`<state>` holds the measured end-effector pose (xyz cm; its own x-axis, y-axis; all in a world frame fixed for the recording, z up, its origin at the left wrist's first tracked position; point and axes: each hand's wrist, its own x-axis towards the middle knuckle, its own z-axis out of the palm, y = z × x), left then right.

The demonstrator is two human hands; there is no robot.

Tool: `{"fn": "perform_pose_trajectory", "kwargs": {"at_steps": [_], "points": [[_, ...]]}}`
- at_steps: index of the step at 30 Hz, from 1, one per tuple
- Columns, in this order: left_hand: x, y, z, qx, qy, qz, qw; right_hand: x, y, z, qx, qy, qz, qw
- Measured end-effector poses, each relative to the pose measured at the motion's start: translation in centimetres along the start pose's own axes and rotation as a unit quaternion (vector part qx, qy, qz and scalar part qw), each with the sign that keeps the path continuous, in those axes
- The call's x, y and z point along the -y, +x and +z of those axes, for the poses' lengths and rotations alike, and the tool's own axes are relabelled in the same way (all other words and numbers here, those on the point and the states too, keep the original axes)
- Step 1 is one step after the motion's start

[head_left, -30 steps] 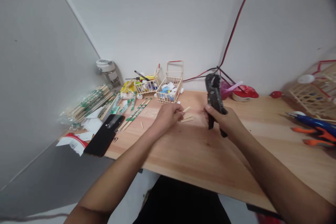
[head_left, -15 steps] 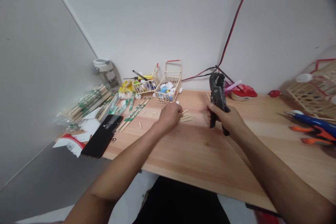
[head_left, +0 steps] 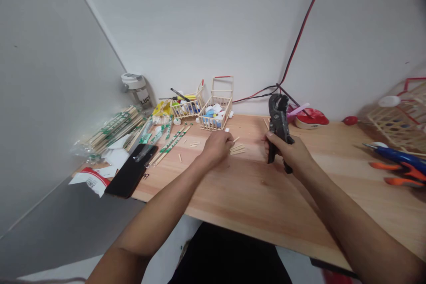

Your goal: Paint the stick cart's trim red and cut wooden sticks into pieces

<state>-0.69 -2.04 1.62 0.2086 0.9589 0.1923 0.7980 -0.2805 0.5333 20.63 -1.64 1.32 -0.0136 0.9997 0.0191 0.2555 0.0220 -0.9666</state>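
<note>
My left hand (head_left: 218, 147) is closed over the table, and a short wooden stick (head_left: 235, 139) pokes out from between its fingers. My right hand (head_left: 289, 153) grips black heavy-duty cutting pliers (head_left: 278, 126) upright, with the jaws pointing up and shut. A small pile of cut wooden sticks (head_left: 237, 150) lies on the wooden tabletop (head_left: 253, 186) between my two hands. A few more loose pieces (head_left: 195, 144) lie left of my left hand.
Behind my hands stands a small stick-built basket (head_left: 214, 117) holding white and blue bits. On the left are bundled chopsticks (head_left: 113, 131) and a black phone (head_left: 129, 171). A glue gun (head_left: 399, 162) and a wooden lattice model (head_left: 396, 117) sit at the right.
My right hand and the pliers have shifted slightly right and turned more upright. My left hand has moved only a little, and the view has shifted slightly.
</note>
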Motion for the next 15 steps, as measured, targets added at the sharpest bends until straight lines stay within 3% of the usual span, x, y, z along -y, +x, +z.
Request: {"fn": "perform_pose_trajectory", "kwargs": {"at_steps": [8, 15], "points": [[0.92, -0.26, -0.33, -0.021, -0.035, 0.006, 0.999, 0.26, -0.27, 0.35, 0.003, 0.013, 0.025, 1.000], [0.89, -0.33, -0.33, -0.023, -0.070, -0.014, 0.997, 0.37, -0.74, 0.47, 0.090, 0.097, 0.064, 0.989]]}}
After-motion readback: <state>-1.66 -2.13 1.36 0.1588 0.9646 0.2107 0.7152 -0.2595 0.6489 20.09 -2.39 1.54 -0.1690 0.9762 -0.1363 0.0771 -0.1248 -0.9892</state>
